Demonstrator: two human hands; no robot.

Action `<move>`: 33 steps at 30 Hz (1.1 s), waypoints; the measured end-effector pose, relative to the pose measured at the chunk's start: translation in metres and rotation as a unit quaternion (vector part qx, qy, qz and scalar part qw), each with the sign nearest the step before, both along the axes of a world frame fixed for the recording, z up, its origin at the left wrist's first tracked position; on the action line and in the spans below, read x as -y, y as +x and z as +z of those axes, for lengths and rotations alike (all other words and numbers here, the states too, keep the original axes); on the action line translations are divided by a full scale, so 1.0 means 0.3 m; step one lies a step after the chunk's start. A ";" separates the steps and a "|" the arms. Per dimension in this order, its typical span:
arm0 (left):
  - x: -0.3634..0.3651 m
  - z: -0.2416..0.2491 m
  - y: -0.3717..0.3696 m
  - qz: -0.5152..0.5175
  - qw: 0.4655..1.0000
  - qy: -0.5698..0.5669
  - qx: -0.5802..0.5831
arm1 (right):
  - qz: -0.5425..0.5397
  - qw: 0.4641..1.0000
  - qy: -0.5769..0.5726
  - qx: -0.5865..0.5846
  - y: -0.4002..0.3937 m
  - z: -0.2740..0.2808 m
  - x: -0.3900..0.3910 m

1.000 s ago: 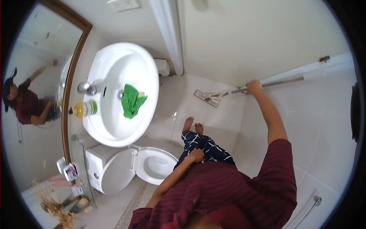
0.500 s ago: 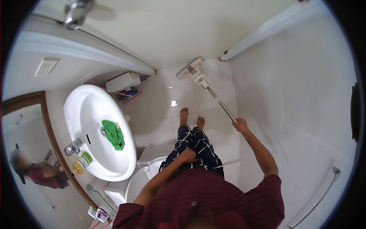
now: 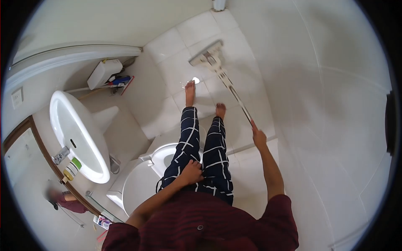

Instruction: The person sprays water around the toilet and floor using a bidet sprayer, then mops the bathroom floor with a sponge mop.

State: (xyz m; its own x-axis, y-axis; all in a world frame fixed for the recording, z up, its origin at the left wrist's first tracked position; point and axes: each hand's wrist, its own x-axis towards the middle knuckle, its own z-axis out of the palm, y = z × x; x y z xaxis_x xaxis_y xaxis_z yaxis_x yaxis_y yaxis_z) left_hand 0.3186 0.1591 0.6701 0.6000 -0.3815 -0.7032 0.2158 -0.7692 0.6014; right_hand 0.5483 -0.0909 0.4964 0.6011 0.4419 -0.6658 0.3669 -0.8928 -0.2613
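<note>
My right hand (image 3: pixel 259 137) is wrapped round the long handle of a mop (image 3: pixel 235 93), out to the right of my body. The mop's wide, flat beige head rests on the pale tiled floor (image 3: pixel 167 69), slightly blurred, ahead of my bare feet. At my lap, my left hand (image 3: pixel 191 172) is closed with its fingers against the dark checked trousers (image 3: pixel 187 133), seeming to grip the fabric. Exactly what is between those fingers is partly hidden.
To the left is a white washbasin (image 3: pixel 90 154) with a tap (image 3: pixel 61 154) and a yellow bottle (image 3: pixel 72 168). A toilet (image 3: pixel 144 188) stands close at my left. Cleaning items (image 3: pixel 120 80) lie by a white container (image 3: pixel 102 74). A tiled wall (image 3: pixel 322 108) rises on the right.
I have stepped forward, left foot leading, and the view has shifted. The mop head is still on the floor, now farther from the doorway strip. The green cloth in the basin is out of sight.
</note>
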 end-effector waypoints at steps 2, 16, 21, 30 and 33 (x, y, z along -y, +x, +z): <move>0.078 0.023 0.001 0.009 1.000 -0.022 0.004 | -0.020 0.998 -0.059 -0.025 -0.114 0.130 0.298; 0.381 -0.067 -0.043 0.207 0.978 -0.033 0.016 | -0.299 0.944 -0.084 -0.107 -0.356 0.841 0.812; 0.534 -0.064 -0.028 0.165 0.986 -0.012 0.008 | -0.281 0.951 0.009 -0.126 -0.122 0.813 0.554; 0.920 -0.020 -0.062 0.286 0.958 0.000 0.006 | -0.141 0.967 0.157 -0.143 0.626 -0.062 -0.389; 1.112 0.010 -0.108 0.338 0.940 0.023 0.031 | 0.018 0.997 0.014 -0.072 0.661 -0.097 -0.506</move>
